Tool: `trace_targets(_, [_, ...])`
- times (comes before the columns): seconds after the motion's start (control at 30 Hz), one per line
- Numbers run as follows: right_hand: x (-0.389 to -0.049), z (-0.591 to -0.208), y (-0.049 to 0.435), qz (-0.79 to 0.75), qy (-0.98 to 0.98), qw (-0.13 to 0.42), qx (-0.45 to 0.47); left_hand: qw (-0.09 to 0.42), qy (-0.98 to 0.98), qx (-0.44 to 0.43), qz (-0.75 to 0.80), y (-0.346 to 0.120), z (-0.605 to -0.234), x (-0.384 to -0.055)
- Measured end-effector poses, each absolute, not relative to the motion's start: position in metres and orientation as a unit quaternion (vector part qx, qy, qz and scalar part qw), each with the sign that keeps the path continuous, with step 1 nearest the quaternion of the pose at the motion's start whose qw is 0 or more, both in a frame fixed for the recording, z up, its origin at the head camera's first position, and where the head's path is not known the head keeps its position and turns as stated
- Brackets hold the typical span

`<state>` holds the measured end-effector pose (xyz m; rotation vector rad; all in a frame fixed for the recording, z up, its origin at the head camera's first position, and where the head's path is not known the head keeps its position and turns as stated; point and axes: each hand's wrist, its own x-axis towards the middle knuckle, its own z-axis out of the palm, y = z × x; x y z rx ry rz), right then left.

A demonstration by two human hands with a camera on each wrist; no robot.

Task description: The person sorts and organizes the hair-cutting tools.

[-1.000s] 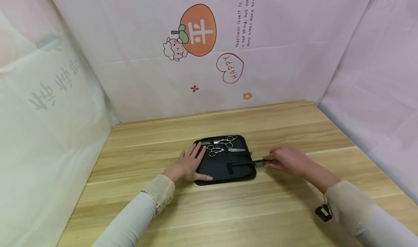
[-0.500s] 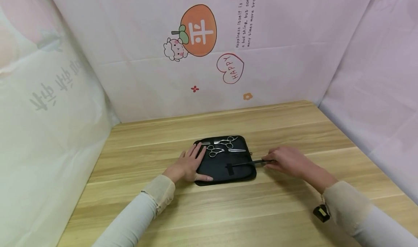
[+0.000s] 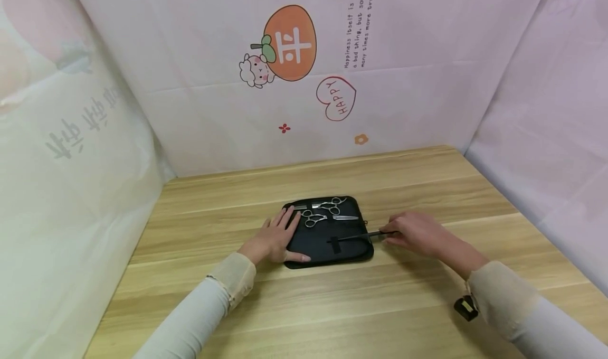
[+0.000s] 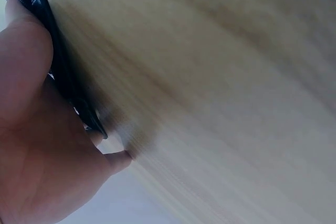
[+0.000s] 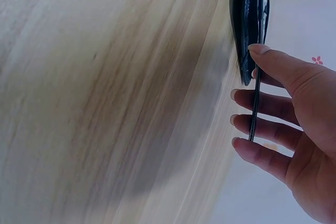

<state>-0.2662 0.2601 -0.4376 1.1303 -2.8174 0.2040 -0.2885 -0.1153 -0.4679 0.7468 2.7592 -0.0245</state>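
An unfolded black case (image 3: pixel 313 245) lies on the table with two pairs of silver scissors held across its far half, the upper pair (image 3: pixel 332 207) and the lower pair (image 3: pixel 314 219). My left hand (image 3: pixel 275 240) rests spread on the case's left edge, fingers straight, thumb on the near part. At the right edge my right hand (image 3: pixel 415 234) pinches a slim black comb (image 3: pixel 353 237), its far end at the case's black loop (image 3: pixel 335 245). In the right wrist view the comb (image 5: pixel 255 106) appears edge-on between thumb and fingers, so its teeth are hidden.
The wooden table (image 3: pixel 228 195) extends around the case. A white printed cloth (image 3: pixel 404 100) rises behind it and at both sides. A small black device (image 3: pixel 466 307) hangs at the right wrist.
Almost nothing differs. The right hand has shifted very slightly left with the comb, whose tip now reaches a little past the loop. The left hand stays in place.
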Motion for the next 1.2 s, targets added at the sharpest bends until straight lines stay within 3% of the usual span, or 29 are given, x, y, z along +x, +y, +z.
trace_targets(1.2, [-0.271,-0.442,0.243,0.064,-0.917,0.054,0.39,0.145,0.958,0.249,-0.015,-0.114,-0.465,-0.287])
